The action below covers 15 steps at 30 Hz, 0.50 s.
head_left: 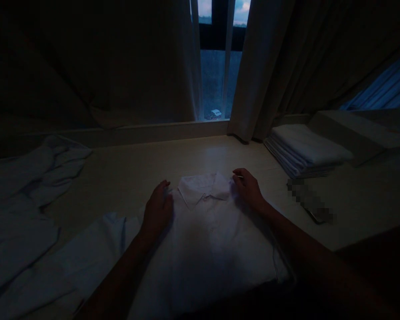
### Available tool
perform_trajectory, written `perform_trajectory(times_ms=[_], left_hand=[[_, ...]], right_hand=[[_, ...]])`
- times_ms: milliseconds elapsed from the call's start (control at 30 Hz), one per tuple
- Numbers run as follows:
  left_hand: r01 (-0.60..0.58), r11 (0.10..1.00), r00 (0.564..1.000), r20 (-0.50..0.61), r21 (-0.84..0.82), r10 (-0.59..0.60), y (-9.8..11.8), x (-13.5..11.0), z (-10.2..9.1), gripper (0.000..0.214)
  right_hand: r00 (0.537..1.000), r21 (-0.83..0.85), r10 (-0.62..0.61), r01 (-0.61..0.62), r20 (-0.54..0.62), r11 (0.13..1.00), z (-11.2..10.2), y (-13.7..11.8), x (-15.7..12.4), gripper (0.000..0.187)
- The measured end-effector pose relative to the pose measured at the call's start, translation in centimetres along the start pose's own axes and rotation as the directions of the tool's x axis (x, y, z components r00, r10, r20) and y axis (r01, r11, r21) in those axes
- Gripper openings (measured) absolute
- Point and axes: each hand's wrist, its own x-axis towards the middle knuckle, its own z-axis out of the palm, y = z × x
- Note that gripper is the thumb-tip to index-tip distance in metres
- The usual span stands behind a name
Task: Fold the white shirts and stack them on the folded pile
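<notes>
A white collared shirt lies front side up on the pale surface before me, its collar pointing away toward the window. At the shirt's left shoulder edge is my left hand, fingers curled and thumb toward the collar, closed on the cloth. My right hand is at the opposite shoulder, its bent fingers and thumb closed on the fabric there. Dim light hides the exact fingertip contact. The shirt's lower part fades into shadow near my body.
Loose white garments lie crumpled at left, with a sleeve-like piece of cloth near my left forearm. A folded white stack is at right, beside a pale box-like object. A pixelated phone-like object lies nearer. Curtains frame the window.
</notes>
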Motion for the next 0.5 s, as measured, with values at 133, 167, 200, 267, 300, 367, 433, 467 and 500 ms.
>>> perform_trajectory(times_ms=[133, 167, 200, 267, 300, 367, 433, 467, 500], left_hand=[[0.053, 0.999, 0.989, 0.135, 0.008, -0.053, 0.1, -0.3, 0.7, 0.057], [0.078, 0.997, 0.986, 0.146, 0.003, -0.077, 0.3, -0.4, 0.8, 0.058], [0.105, 0.995, 0.983, 0.152, -0.005, -0.103, 0.4, -0.4, 0.8, 0.059], [0.154, 0.988, 0.974, 0.172, -0.027, -0.147, 0.7, -0.4, 0.8, 0.057], [0.166, 0.985, 0.969, 0.190, -0.037, -0.157, 0.8, -0.4, 0.7, 0.055], [0.166, 0.985, 0.960, 0.235, -0.052, -0.150, 1.2, -0.3, 0.5, 0.051], [0.147, 0.986, 0.957, 0.264, -0.080, -0.121, 1.7, -0.4, 0.3, 0.048], [0.128, 0.986, 0.959, 0.266, -0.106, -0.096, 2.0, -0.6, 0.1, 0.047], [0.103, 0.986, 0.965, 0.255, -0.134, -0.066, 2.4, -0.7, 0.0, 0.045]], right_hand=[[0.989, -0.055, -0.063, 0.070, 0.131, 0.996, 0.7, -0.2, -0.8, 0.037], [0.987, -0.055, -0.026, 0.035, 0.156, 0.998, 0.8, -0.3, -0.9, 0.039], [0.985, -0.054, 0.017, -0.008, 0.172, 0.998, 0.9, -0.4, -0.9, 0.041], [0.974, -0.057, 0.101, -0.091, 0.201, 0.994, 0.8, -0.4, -0.7, 0.045], [0.967, -0.057, 0.131, -0.121, 0.220, 0.991, 0.7, -0.4, -0.6, 0.047], [0.946, -0.058, 0.163, -0.153, 0.280, 0.987, 0.5, -0.3, -0.3, 0.050], [0.927, -0.089, 0.188, -0.168, 0.324, 0.982, 0.4, -0.2, -0.1, 0.051], [0.923, -0.118, 0.202, -0.172, 0.327, 0.978, 0.3, -0.1, -0.1, 0.049], [0.922, -0.154, 0.217, -0.175, 0.321, 0.972, 0.3, 0.0, 0.0, 0.045]])
